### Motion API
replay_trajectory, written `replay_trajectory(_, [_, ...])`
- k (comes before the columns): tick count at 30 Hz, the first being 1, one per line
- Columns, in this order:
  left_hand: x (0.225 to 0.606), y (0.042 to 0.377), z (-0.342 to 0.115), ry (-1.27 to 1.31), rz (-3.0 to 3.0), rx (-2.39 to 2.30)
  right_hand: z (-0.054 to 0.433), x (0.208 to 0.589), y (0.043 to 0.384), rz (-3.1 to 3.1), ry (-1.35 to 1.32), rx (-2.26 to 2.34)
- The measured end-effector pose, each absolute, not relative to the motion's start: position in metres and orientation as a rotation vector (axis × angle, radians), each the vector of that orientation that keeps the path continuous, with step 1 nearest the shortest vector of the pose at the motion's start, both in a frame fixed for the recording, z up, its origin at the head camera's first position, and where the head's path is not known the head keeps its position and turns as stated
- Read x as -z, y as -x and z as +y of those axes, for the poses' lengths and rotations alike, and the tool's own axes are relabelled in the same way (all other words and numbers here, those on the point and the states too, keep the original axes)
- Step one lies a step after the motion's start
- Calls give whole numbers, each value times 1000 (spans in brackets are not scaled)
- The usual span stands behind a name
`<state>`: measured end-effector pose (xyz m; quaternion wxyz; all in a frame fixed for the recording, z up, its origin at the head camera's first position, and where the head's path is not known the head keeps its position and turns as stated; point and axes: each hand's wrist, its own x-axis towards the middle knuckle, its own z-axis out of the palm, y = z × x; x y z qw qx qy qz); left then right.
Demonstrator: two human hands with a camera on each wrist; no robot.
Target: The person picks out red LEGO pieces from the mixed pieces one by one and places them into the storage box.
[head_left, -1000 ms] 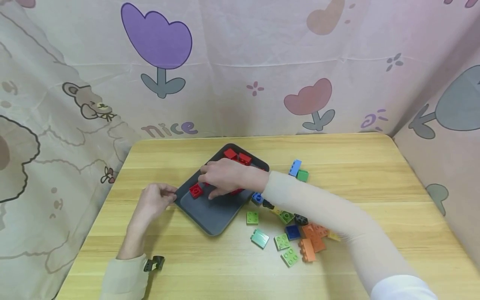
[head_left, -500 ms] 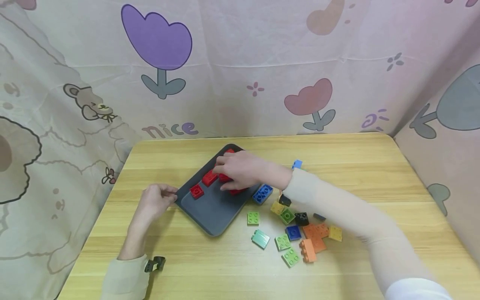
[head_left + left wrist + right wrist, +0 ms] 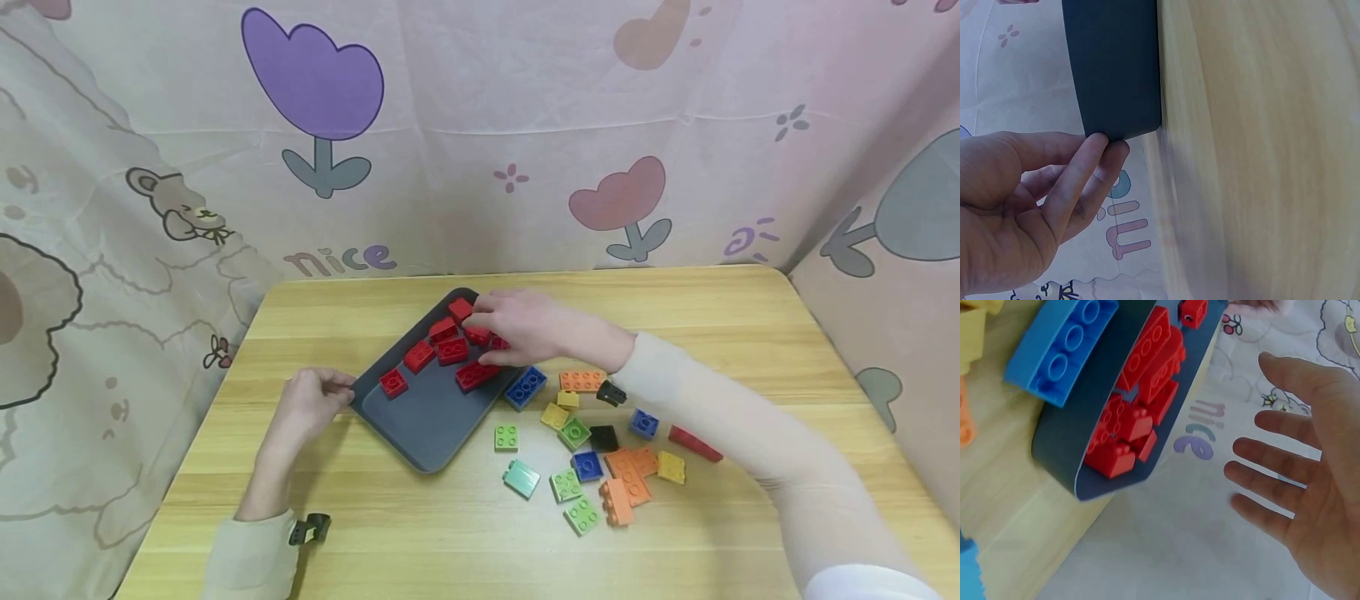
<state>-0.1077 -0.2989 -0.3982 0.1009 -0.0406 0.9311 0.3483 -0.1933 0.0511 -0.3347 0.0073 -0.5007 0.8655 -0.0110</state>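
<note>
A dark grey tray (image 3: 420,429) lies at an angle on the wooden table with several red bricks (image 3: 452,350) in its far part. My left hand (image 3: 311,404) pinches the tray's left corner between thumb and fingers; the left wrist view shows this grip on the tray wall (image 3: 1116,69) closely. Above the tray's far right side hovers my right hand (image 3: 525,327), hiding some of the red bricks. In the right wrist view that hand (image 3: 1304,450) has its fingers spread and holds nothing. A blue brick (image 3: 525,388) sits beside the tray's right edge.
Loose bricks lie right of the tray: lime green (image 3: 506,437), teal (image 3: 521,478), orange (image 3: 617,502), yellow (image 3: 671,467), black (image 3: 603,437) and dark blue (image 3: 587,467). One long red brick (image 3: 695,443) is partly under the right sleeve (image 3: 720,433). A patterned cloth (image 3: 465,200) hangs behind the table.
My right hand has moved right and away across the tray, uncovering red bricks inside it. The right sleeve's shift has revealed more loose bricks. My left hand has stayed at the corner.
</note>
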Motion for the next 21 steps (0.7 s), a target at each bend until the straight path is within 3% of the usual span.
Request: replay_trajectory(21, [400, 108, -298, 134, 2773, -1015, 110, 331, 186, 2791, 1392, 207])
